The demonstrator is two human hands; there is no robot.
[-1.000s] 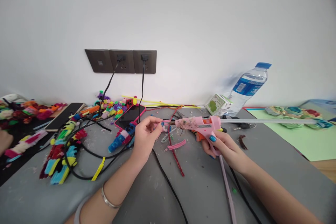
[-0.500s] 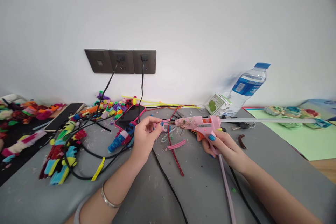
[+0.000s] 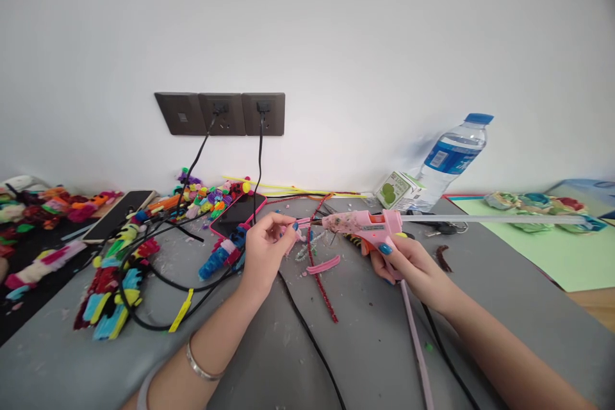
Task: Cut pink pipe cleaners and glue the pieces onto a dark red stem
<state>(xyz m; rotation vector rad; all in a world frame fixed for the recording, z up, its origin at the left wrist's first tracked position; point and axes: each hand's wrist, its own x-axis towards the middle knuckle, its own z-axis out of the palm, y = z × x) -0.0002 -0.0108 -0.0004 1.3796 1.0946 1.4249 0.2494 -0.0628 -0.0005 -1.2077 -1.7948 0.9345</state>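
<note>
Pink and fuzzy, a short chenille piece (image 3: 302,222) sits pinched between the thumb and forefinger of the left hand (image 3: 266,250), the blue-nailed fingertips pressed together on it, the other fingers curled loosely; it is held just above the grey table (image 3: 365,333), its free end touching the dark nozzle of the glue gun (image 3: 365,224); the right hand (image 3: 408,264) wraps its fingers tight round the gun's handle; the gun is glossy pink plastic, crusted with speckled dried glue, level, nozzle pointing left; a clear glue stick (image 3: 480,220) juts from its back; a flat pink strip (image 3: 324,264) and a glittery red pipe cleaner (image 3: 321,285) lie below.
</note>
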